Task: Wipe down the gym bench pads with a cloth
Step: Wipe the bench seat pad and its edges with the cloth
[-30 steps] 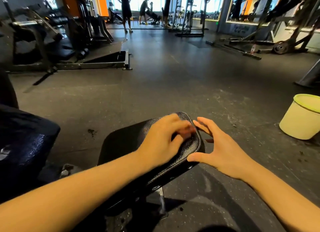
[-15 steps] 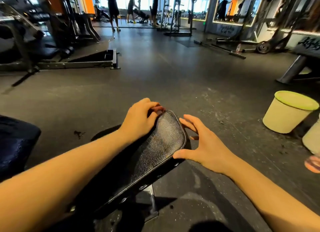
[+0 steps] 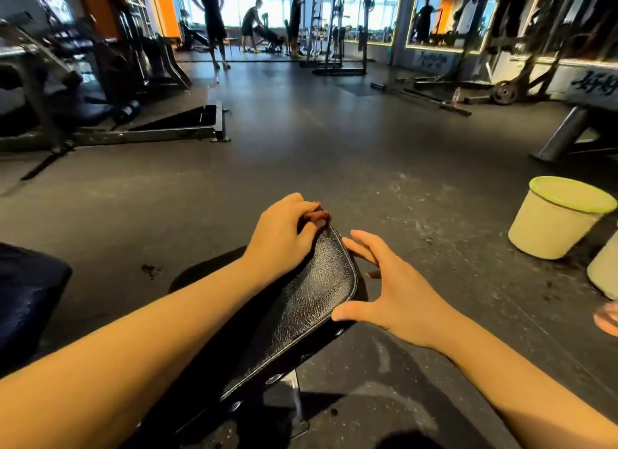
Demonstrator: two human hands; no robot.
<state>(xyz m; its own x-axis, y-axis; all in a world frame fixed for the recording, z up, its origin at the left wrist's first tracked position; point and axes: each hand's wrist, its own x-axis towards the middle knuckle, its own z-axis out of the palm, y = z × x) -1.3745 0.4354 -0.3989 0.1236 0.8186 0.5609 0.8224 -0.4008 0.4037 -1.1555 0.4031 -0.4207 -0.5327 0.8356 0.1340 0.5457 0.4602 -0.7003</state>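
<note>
Curling over the far corner of the bench pad (image 3: 317,291), the left hand (image 3: 284,237) grips what may be a reddish cloth (image 3: 316,216). The right hand (image 3: 398,294) spreads wide, its thumb touching the pad's right edge.

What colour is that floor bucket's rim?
Lime green rim on a cream bucket; head view.

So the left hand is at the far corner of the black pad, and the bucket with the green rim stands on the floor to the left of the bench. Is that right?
Not quite. The head view shows the bucket on the floor to the right of the bench, beyond the right hand. The left hand is indeed at the far corner of the black pad.
</note>
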